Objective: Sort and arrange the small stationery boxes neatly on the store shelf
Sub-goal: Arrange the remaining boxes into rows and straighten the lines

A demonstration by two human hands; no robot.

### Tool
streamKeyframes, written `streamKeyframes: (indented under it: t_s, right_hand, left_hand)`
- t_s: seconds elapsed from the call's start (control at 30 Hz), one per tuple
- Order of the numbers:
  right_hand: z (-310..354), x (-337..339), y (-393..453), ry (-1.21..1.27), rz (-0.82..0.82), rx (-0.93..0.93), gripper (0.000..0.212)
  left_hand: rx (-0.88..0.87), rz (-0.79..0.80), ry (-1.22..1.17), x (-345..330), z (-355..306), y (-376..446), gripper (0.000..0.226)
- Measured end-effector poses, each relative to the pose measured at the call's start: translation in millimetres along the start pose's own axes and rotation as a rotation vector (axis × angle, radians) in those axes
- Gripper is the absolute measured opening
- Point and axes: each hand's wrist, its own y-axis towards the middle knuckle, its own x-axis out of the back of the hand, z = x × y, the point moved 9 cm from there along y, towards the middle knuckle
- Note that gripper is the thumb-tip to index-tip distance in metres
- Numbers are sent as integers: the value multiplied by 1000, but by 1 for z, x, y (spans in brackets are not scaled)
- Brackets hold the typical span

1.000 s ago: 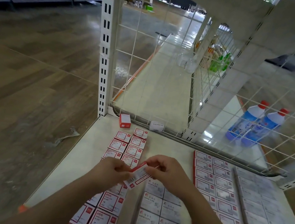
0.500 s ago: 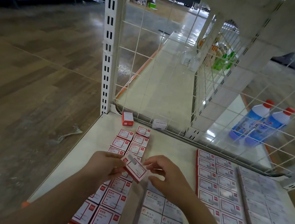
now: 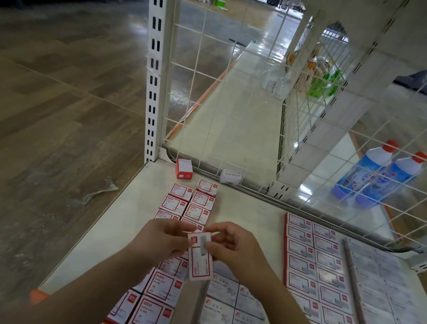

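Rotated since half a second ago: paper clip box (image 3: pixel 200 258) now reads lengthwise, long axis toward the person, label up. Left hand (image 3: pixel 164 239) and right hand (image 3: pixel 234 248) both pinch its far end, held above the red-box column (image 3: pixel 188 207) on the shelf (image 3: pixel 124 221). Likely being oriented to match the row; not yet placed
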Motion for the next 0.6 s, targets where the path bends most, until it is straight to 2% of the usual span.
streamKeyframes:
  t_s: [0.17,0.23,0.37,0.47,0.6]
  right_hand:
    - [-9,21,-2,241,-245,-83,13]
    - [-12,23,-3,340,-287,-104,17]
    - [-12,16,-5,386,-229,-105,29]
    - [-13,15,-7,287,-177,-91,31]
    - [-19,18,-7,171,-148,-86,37]
  left_hand:
    - [30,4,-35,-5,8,5,14]
    - [52,17,-79,-10,9,4,10]
    - [42,-28,-126,-12,9,5,12]
    - [16,-89,-92,-5,8,5,16]
    - [1,-92,-1,-4,6,4,17]
